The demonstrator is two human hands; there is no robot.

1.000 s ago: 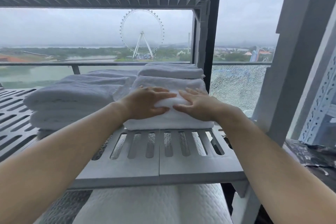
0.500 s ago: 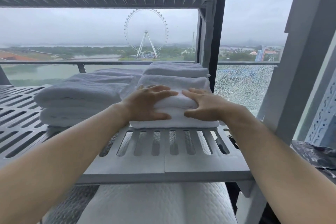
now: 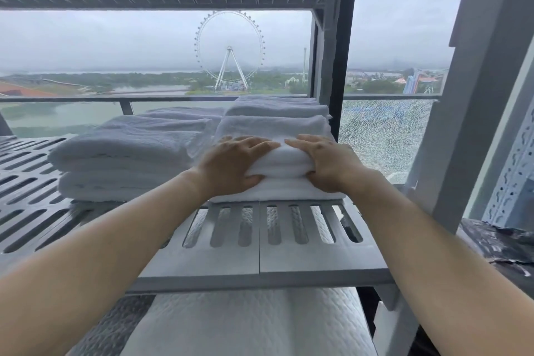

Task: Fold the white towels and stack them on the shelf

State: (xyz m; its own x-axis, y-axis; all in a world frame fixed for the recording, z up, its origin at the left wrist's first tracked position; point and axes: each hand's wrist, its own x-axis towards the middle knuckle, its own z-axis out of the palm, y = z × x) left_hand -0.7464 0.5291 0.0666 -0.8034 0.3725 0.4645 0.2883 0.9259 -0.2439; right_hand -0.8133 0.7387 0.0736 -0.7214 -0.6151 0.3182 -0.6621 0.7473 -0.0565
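Both hands (image 3: 231,166) (image 3: 329,165) on fld towel (image 3: 278,160)

No legible text, label, brand or number on towels (image 3: 130,147) or shelf (image 3: 289,263); distant buildings (image 3: 375,76) perhaps signed, too small.
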